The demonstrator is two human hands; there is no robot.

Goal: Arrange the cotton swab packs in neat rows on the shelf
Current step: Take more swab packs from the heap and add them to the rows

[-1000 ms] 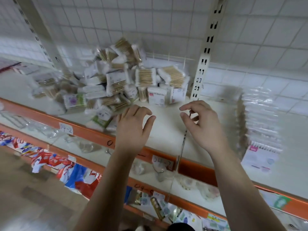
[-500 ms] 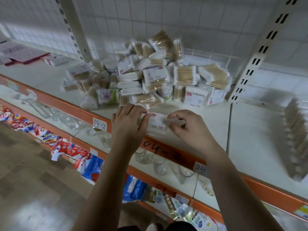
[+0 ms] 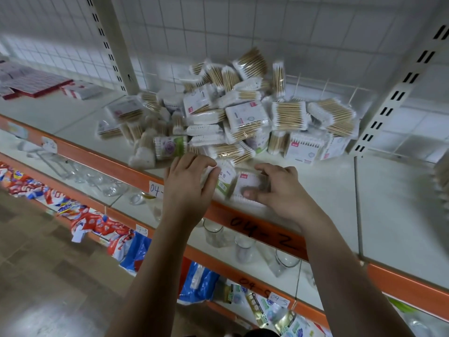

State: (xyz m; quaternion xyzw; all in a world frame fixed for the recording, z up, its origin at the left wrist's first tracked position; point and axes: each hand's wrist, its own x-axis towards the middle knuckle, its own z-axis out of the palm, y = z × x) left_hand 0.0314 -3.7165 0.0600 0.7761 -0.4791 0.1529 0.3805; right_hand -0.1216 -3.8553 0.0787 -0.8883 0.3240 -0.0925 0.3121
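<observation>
A loose heap of cotton swab packs [image 3: 245, 113] lies on the white shelf [image 3: 323, 183] against the wire back, with wooden sticks showing through clear wrap. Near the shelf's front edge my left hand [image 3: 188, 186] curls over a green-labelled pack [image 3: 224, 182]. My right hand [image 3: 279, 190] grips a red-labelled pack [image 3: 249, 184] beside it, thumb on its front and fingers over its far edge. The two packs lie side by side, touching.
An orange shelf lip [image 3: 257, 231] marked "04-2" runs along the front. A slotted upright [image 3: 398, 93] stands right of the heap, another upright [image 3: 114, 45] to the left. Red boxes [image 3: 34, 83] lie far left. Glass jars [image 3: 216, 233] fill the lower shelf.
Both hands came down from the air onto two packs at the front edge. The view swung left, bringing the heap toward the middle.
</observation>
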